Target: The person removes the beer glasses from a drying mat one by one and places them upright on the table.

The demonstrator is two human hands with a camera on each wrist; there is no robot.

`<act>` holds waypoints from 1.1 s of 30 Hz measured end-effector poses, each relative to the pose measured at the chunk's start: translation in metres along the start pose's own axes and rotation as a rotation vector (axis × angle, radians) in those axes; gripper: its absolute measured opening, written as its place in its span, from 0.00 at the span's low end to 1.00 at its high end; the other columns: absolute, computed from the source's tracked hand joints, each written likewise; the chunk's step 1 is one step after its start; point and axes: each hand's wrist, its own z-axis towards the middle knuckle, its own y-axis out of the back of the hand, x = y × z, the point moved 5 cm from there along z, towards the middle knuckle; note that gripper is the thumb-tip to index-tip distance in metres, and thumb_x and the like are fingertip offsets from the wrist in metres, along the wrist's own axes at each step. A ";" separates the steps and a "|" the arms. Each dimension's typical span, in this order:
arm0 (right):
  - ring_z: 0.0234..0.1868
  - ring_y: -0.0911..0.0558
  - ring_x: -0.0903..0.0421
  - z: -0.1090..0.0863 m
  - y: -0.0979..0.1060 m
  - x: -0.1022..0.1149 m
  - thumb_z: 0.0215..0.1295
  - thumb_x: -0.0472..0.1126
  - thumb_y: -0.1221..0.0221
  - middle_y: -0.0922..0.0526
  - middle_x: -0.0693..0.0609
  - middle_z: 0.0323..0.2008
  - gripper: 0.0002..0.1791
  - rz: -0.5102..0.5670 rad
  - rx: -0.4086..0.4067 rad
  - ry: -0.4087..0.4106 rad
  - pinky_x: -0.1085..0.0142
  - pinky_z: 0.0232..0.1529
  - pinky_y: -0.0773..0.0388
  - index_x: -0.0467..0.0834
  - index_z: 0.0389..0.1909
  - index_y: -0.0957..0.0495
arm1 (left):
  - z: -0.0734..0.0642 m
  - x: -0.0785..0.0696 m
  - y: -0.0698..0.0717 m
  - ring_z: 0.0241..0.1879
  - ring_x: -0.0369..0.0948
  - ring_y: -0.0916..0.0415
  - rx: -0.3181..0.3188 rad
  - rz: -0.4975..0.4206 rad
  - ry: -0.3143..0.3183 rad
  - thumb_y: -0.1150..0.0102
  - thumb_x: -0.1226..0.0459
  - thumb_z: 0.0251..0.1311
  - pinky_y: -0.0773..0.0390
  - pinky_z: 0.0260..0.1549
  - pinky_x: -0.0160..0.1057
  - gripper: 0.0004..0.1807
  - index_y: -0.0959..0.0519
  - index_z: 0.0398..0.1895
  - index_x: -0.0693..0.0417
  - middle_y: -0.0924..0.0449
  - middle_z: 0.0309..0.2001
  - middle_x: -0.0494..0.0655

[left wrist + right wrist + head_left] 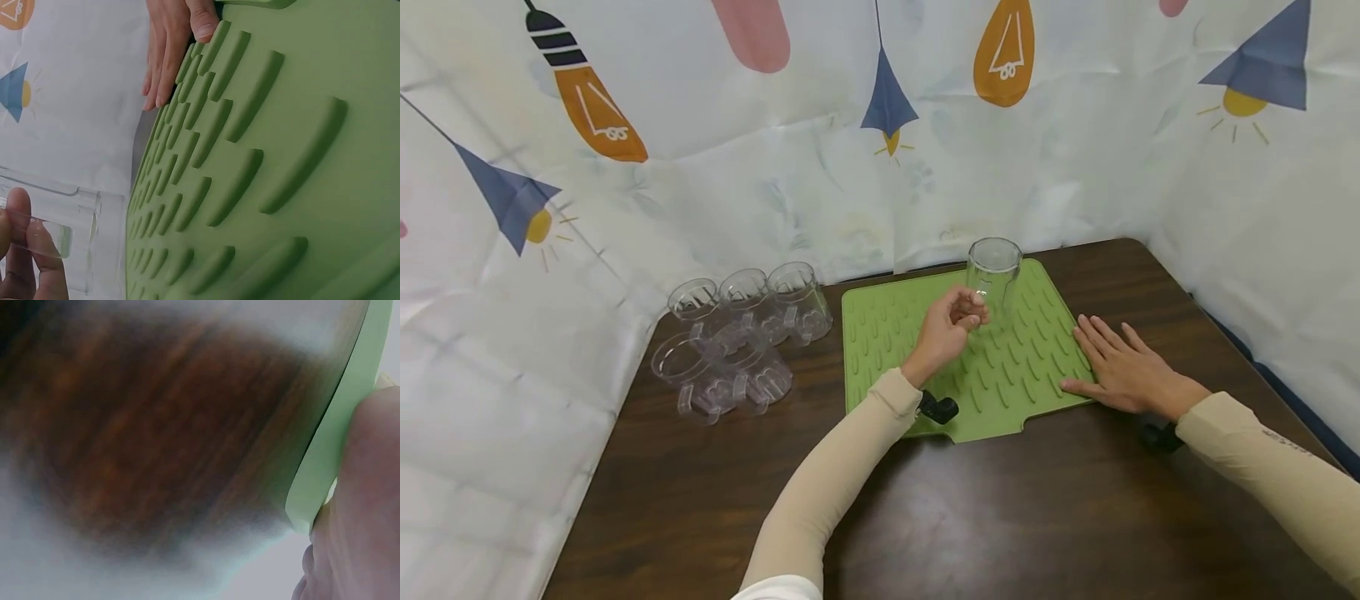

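Note:
My left hand (pixel 945 332) grips the handle of a clear mug (pixel 1002 287) over the back right part of a green ridged mat (pixel 880 329). The mug is rim up. In the left wrist view, curled fingers (pixel 47 256) pass at the handle, beside the clear wall of the mug (pixel 94 240). My right hand (pixel 1122 368) lies flat with straight fingers on the right edge of the mat. Up close in the right wrist view, that hand (pixel 369 494) rests against the mat's thin green edge (pixel 331 431).
Several more clear mugs (pixel 805 304) stand grouped in two rows, left of the mat. The dark wooden table (pixel 715 500) ends at a patterned white curtain (pixel 820 183) behind and at both sides. A notched tab (pixel 985 429) sticks out at the mat's front edge.

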 end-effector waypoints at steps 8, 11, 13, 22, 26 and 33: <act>0.84 0.58 0.32 -0.001 0.000 -0.001 0.71 0.74 0.50 0.60 0.32 0.83 0.58 0.010 0.000 -0.006 0.28 0.78 0.64 0.35 0.82 0.56 | -0.017 -0.008 0.008 0.54 0.59 0.18 0.002 0.084 -0.007 0.54 0.80 0.73 0.17 0.61 0.56 0.10 0.27 0.50 0.63 0.21 0.51 0.66; 0.84 0.57 0.32 -0.002 0.004 0.002 0.71 0.74 0.49 0.59 0.33 0.83 0.58 -0.001 -0.020 0.000 0.26 0.77 0.63 0.36 0.83 0.55 | -0.023 -0.009 0.012 0.53 0.57 0.17 -0.015 0.144 -0.001 0.56 0.81 0.72 0.16 0.60 0.55 0.12 0.26 0.49 0.62 0.20 0.50 0.64; 0.84 0.57 0.32 -0.003 0.008 0.005 0.70 0.74 0.48 0.59 0.34 0.84 0.58 -0.007 -0.032 0.005 0.25 0.76 0.62 0.39 0.83 0.57 | -0.028 -0.011 0.015 0.52 0.57 0.16 -0.025 0.192 0.003 0.57 0.82 0.71 0.15 0.58 0.54 0.14 0.26 0.49 0.61 0.20 0.50 0.63; 0.82 0.51 0.30 0.009 0.031 0.023 0.72 0.71 0.47 0.57 0.33 0.83 0.55 0.012 -0.119 0.041 0.26 0.76 0.53 0.43 0.84 0.60 | -0.045 -0.019 0.022 0.48 0.46 0.14 -0.085 0.534 -0.041 0.54 0.88 0.58 0.12 0.48 0.37 0.24 0.22 0.47 0.57 0.14 0.48 0.54; 0.79 0.46 0.27 0.014 0.043 0.030 0.75 0.65 0.45 0.54 0.31 0.82 0.53 0.076 -0.201 0.072 0.27 0.74 0.45 0.41 0.84 0.61 | -0.050 -0.021 0.023 0.49 0.46 0.14 -0.088 0.597 -0.070 0.56 0.90 0.47 0.13 0.48 0.33 0.29 0.22 0.48 0.58 0.15 0.49 0.53; 0.77 0.46 0.25 0.022 0.055 0.041 0.79 0.59 0.47 0.53 0.29 0.80 0.48 0.308 -0.266 0.078 0.25 0.69 0.41 0.44 0.84 0.62 | -0.061 -0.028 0.030 0.50 0.46 0.14 -0.124 0.747 -0.165 0.51 0.89 0.43 0.12 0.49 0.35 0.32 0.22 0.51 0.57 0.16 0.50 0.52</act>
